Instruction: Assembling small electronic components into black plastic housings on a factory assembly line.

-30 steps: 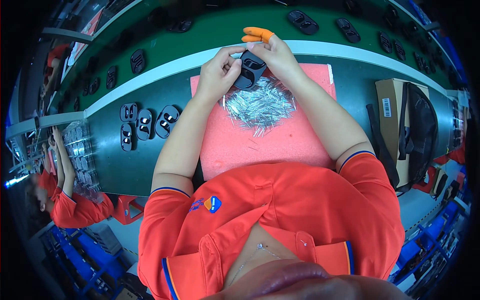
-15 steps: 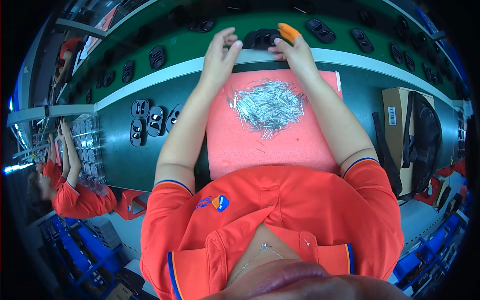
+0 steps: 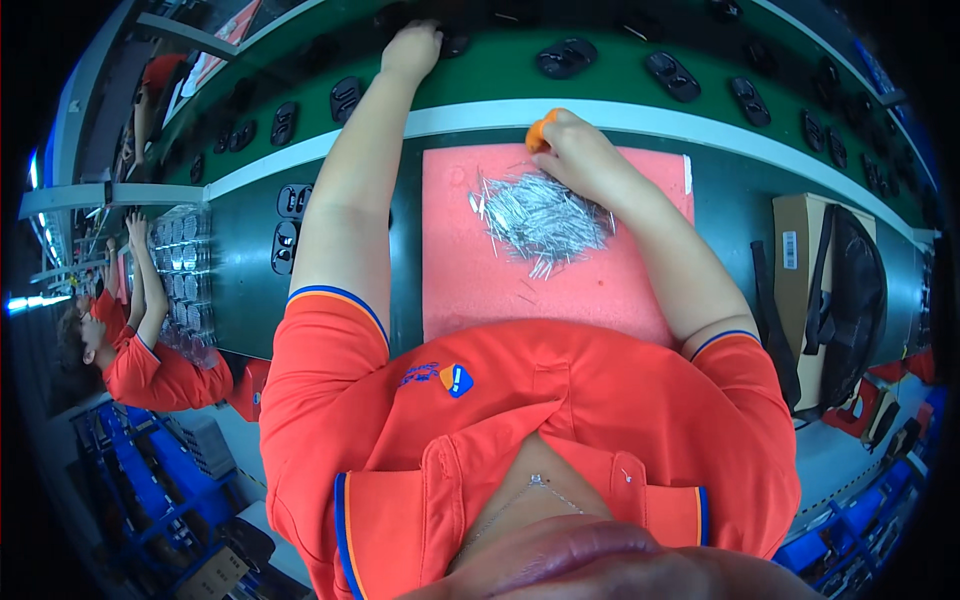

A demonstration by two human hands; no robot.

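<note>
My left hand (image 3: 412, 52) reaches far over the green conveyor belt. Its curled fingers are at a black plastic part (image 3: 453, 42) and appear to grip its near side; the fingertips are partly hidden. My right hand (image 3: 575, 155), with orange finger cots (image 3: 541, 131), is closed in a pinch above the far edge of the pink foam mat (image 3: 470, 290). Anything between those fingers is too small or hidden. Just below it lies a heap of thin silvery metal pins (image 3: 545, 220). More rounded black parts, such as one black oval part (image 3: 567, 58), lie on the belt.
A white rail (image 3: 480, 118) separates the belt from the dark green table (image 3: 235, 300). Black parts (image 3: 286, 240) stand left of my arm. At right are a cardboard box (image 3: 790, 290) and a black bag (image 3: 850, 300). A co-worker (image 3: 160, 370) sits at left beside stacked clear trays (image 3: 185, 270).
My left hand has moved forward and left to a part on the belt. My right hand has drawn back toward the pins, its fingers now closed. The black part between my hands has shifted rightward.
</note>
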